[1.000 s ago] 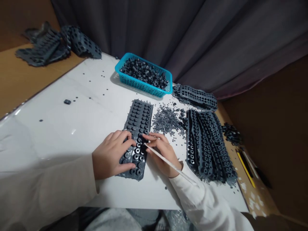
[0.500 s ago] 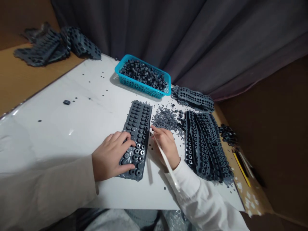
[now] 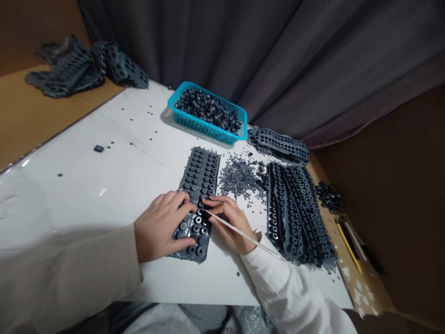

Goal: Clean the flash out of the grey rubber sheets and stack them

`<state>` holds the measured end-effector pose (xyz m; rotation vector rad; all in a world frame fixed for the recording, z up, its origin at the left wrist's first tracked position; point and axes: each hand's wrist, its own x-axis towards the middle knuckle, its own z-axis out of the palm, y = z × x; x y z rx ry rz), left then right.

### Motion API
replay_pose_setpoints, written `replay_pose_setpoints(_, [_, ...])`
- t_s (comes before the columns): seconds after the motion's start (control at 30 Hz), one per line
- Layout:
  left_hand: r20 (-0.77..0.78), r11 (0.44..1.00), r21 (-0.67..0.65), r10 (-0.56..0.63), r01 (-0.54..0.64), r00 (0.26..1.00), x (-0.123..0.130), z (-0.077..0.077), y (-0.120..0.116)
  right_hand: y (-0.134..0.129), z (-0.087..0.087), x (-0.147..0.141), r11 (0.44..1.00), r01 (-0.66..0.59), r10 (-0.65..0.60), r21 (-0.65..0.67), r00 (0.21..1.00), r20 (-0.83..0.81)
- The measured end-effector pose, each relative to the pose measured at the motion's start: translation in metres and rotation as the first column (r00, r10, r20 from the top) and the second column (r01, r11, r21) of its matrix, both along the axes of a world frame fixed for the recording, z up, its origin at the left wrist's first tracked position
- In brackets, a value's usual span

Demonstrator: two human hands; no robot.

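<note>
A dark grey rubber sheet [image 3: 195, 178] with rows of round, hollow-centred studs lies on the white table. My left hand [image 3: 165, 225] rests over its left edge, thumb and fingers apart and touching the studs. From the right, my right hand [image 3: 231, 222] grips a long, thin white stick [image 3: 243, 235] that slants back over the wrist. The stick's front end and my right fingertips are at the studs in the sheet's lower right half. Whether a loose piece is between those fingertips is too small to tell.
A blue basket [image 3: 208, 124] of dark pieces stands behind the sheet. Tiny grey discs [image 3: 239, 176] lie heaped to its right, near overlapping studded sheets [image 3: 295, 213] and a perforated sheet pile [image 3: 280, 144]. Sheet scraps [image 3: 69, 72] lie far left, a yellow tool [image 3: 348, 246] far right.
My right hand has moved left and slightly down, from beside the sheet onto its studs. The white stick now lies at a flatter slant. My left hand has stayed on the sheet.
</note>
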<state>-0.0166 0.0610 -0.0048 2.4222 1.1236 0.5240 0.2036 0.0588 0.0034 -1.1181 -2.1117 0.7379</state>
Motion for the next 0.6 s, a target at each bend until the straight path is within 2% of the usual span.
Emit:
replay_pose_setpoints(0.3, [-0.019,1.000,0.010,-0.001,0.001,1.000,-0.001,-0.002,0.001,0.003,-0.009,0.001,0.998,-0.022,0.020,0.061,0.999,0.033])
replay_pose_setpoints(0.43, [-0.022,1.000,0.006,-0.001,0.001,1.000,-0.001,-0.002,0.001,0.003,-0.014,0.002,0.978,-0.053,0.017,0.203,0.985,0.173])
replay_pose_setpoints(0.6, [-0.034,1.000,0.016,-0.008,0.009,0.999,-0.001,-0.003,0.000,0.003,-0.010,-0.001,0.923,-0.098,-0.011,0.373,0.960,0.281])
